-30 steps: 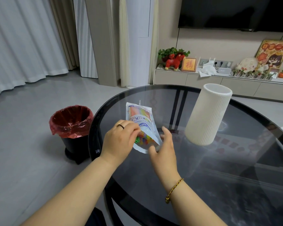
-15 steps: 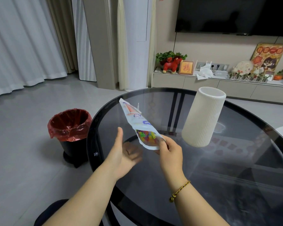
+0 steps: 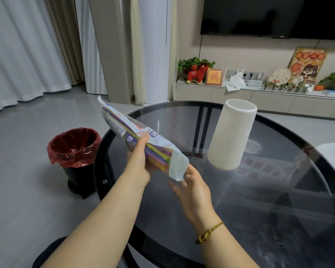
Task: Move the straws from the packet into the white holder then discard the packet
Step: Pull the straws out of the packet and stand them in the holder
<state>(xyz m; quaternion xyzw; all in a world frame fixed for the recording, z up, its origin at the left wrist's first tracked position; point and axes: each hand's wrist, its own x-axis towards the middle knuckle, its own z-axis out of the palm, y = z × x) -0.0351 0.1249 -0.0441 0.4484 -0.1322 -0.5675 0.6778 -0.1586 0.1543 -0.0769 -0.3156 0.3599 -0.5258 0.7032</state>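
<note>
Left hand (image 3: 138, 159) clamped round the middle of the straw packet (image 3: 120, 124), held in the air over the tabletop's (image 3: 259, 190) near-left edge. It's tilted so the near end drops toward the right hand (image 3: 193, 190). Right hand has fingers spread and relaxed just under that end, gripping nothing, probably set to open it or catch the straws (image 3: 159, 154). None out yet. White holder (image 3: 232, 136) upright on the tabletop, to the right. Red-lined bin (image 3: 74, 149) on the floor to the left, handy for the packet.
</note>
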